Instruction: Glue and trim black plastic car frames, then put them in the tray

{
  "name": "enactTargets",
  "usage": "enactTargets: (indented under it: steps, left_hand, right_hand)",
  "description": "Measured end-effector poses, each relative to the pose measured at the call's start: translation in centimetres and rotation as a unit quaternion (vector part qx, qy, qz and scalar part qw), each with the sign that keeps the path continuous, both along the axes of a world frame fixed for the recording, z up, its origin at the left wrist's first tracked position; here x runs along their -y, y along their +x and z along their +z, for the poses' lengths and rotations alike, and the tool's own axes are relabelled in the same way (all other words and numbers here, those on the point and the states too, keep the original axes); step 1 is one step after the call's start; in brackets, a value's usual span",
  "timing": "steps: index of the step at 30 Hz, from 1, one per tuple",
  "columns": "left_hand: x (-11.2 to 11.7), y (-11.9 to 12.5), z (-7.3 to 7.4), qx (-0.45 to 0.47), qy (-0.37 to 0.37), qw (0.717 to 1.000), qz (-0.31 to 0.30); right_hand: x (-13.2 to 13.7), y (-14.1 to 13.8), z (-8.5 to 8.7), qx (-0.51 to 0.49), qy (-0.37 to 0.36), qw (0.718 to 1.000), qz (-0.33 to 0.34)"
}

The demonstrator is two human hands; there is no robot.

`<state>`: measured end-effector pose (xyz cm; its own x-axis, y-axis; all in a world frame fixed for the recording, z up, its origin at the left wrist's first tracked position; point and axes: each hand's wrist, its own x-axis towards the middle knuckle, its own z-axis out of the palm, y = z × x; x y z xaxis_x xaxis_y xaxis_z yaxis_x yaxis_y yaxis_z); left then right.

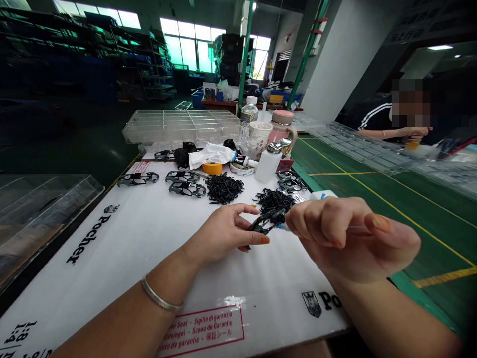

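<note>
The left hand [219, 234] pinches the light, stiff, brittle-looking black plastic frame [264, 223] by its rim while the right hand [341, 238] closes on a slim tool [285, 226]

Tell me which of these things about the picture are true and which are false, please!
1. The left hand wears a silver bangle on its wrist. True.
2. The right hand is holding a roll of orange tape. False: the orange tape lies on the white board, and both hands are at a black plastic frame.
3. Two heaps of small black pieces lie on the board. True.
4. The clear tray is on the floor. False: the clear tray sits at the far end of the table.
</note>
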<state>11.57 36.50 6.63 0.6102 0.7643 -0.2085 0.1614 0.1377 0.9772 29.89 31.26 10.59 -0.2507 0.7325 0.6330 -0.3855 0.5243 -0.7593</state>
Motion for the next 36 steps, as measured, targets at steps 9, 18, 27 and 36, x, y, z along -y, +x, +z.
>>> enactTargets:
  steps: [9, 18, 27, 36]
  left_hand:
    - [-0.1, 0.0, 0.0, -0.005, 0.003, 1.0, 0.0]
    - [-0.1, 0.0, -0.6, -0.037, 0.088, 0.994, 0.043]
    - [1.6, 0.6, -0.6, -0.111, 0.497, 0.859, 0.049]
    - [2.8, 1.3, -0.4, -0.133, 0.694, 0.707, 0.016]
  right_hand:
    - [-0.2, 0.1, 0.1, 0.028, 0.01, 1.0, 0.004]
    - [-2.2, 3.3, 2.2, -0.175, -0.045, 0.971, -0.154]
    - [-2.3, 4.1, 2.3, -0.266, -0.15, 0.945, -0.12]
    - [-1.5, 2.5, 2.4, -0.174, -0.085, 0.98, -0.055]
